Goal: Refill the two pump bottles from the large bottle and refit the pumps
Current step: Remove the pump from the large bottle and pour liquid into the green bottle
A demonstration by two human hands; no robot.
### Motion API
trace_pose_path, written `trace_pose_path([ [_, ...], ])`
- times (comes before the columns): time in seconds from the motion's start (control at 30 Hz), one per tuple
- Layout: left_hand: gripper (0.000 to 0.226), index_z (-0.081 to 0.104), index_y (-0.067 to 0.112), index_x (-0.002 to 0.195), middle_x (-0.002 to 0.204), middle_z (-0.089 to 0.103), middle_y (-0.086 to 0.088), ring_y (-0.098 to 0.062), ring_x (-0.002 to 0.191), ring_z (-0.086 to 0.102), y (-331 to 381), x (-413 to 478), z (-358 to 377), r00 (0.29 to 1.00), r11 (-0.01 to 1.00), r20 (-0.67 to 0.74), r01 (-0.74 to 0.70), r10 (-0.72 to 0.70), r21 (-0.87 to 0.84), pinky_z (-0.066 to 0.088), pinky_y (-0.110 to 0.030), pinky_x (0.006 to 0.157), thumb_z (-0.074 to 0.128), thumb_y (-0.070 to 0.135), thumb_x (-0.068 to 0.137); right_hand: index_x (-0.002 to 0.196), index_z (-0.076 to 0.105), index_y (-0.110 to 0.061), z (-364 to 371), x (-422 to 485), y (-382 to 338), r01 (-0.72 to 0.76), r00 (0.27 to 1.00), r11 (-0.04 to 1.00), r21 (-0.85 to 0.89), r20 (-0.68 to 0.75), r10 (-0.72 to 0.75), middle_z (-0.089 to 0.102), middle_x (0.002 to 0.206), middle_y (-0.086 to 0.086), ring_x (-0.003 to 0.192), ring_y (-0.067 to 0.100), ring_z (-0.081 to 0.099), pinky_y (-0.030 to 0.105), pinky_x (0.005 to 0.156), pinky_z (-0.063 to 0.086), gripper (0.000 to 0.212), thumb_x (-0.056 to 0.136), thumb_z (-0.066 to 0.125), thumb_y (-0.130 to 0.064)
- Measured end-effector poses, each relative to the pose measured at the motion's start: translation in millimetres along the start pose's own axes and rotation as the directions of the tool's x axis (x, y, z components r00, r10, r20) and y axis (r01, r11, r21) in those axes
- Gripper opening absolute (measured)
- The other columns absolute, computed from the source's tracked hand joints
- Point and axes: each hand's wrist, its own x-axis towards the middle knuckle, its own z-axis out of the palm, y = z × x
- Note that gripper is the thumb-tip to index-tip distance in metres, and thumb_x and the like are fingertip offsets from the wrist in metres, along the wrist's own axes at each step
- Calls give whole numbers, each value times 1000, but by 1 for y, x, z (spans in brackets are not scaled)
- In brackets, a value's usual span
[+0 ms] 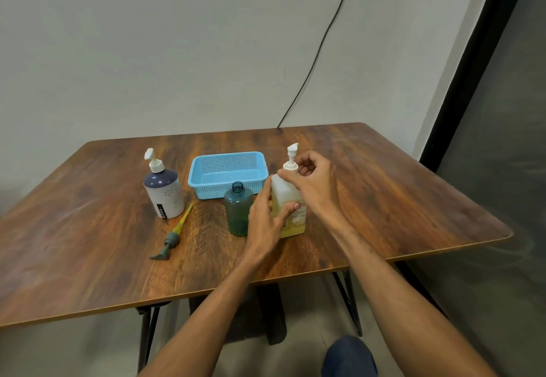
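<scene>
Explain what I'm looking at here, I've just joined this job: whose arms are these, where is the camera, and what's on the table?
No machine here: these are a person's two bare arms, filmed by one camera worn on the head, looking forward and down. The left hand grips the body of a pale bottle; the right hand pinches the collar of its white pump. On the wooden table also stand an open teal bottle, a navy-and-white bottle with its pump on, and a blue basket; a loose pump lies flat.

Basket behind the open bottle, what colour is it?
The basket is light blue, seen best in the head view.
</scene>
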Motion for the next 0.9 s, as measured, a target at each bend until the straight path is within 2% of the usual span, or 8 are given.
trace_pose_path([
  [0.17, 72, 41, 23, 149, 132, 64, 5, -4, 116, 64, 1, -1, 0, 1000, 1000, -3, -6, 6, -1, 59, -26, 90, 76, 36, 88, 106, 72, -13, -11, 7, 2, -16, 979, 1000, 21, 206, 11, 69, 94, -8, 77, -8, 59, 6, 63, 45, 24, 82, 75, -11],
  [0.27, 65, 43, 28, 145, 128, 66, 4, -4, 113, 66, 1, -1, 0, 1000, 1000, -6, -12, 12, -12, 59, -26, 89, 76, 32, 89, 105, 68, -10, -4, 4, 2, -10, 992, 1000, 13, 126, 9, 66, 98, -1, 81, 1, 56, 10, 65, 46, 38, 75, 87, -21],
  [0.37, 68, 43, 27, 147, 130, 65, 4, -3, 114, 65, 2, -1, 0, 1000, 1000, -5, -14, 14, -9, 58, -25, 88, 77, 33, 88, 93, 70, -11, 0, 4, 3, 54, 998, 997, -54, 37, -52, 66, 85, -8, 71, -4, 57, 13, 60, 47, 27, 73, 87, -20],
  [0.43, 67, 43, 30, 145, 130, 65, 6, -2, 114, 64, 3, -1, -1, 1000, 1000, 0, -13, 13, -11, 58, -24, 86, 77, 35, 87, 92, 73, -17, -4, 7, 3, 56, 995, 998, -27, 88, -53, 69, 82, -13, 72, -9, 59, 11, 60, 47, 20, 74, 82, -14],
  [0.57, 73, 41, 26, 149, 133, 63, 6, -7, 118, 63, 2, -1, -1, 1000, 1000, 5, -5, 5, -3, 60, -35, 90, 77, 39, 87, 92, 76, -30, -12, 15, 1, 33, 973, 997, 68, 225, -47, 74, 82, -15, 76, -2, 66, 15, 65, 52, 29, 75, 76, -5],
  [0.73, 71, 41, 31, 147, 132, 63, 7, -6, 117, 63, 2, -1, -1, 1000, 1000, -1, 2, -2, 12, 60, -38, 91, 76, 41, 86, 89, 76, -37, -15, 20, 2, -3, 960, 990, 143, 278, -37, 77, 94, -5, 89, 14, 72, 29, 75, 61, 29, 71, 79, -15],
  [0.83, 67, 40, 45, 141, 127, 65, 9, -6, 113, 65, 3, -1, -1, 1000, 1000, -4, 4, -4, 4, 60, -37, 91, 77, 42, 85, 91, 67, -30, -12, 19, 5, 21, 976, 999, 41, 214, -30, 72, 90, -5, 79, 6, 66, 24, 70, 58, 38, 61, 91, -32],
  [0.9, 68, 42, 38, 144, 128, 65, 8, -5, 114, 65, 3, 0, -1, 1000, 1000, -2, 8, -8, -1, 60, -38, 92, 77, 41, 85, 89, 64, -23, -7, 17, 7, 37, 992, 999, -26, 125, -34, 69, 87, -6, 72, 4, 61, 22, 63, 55, 40, 63, 93, -33],
])
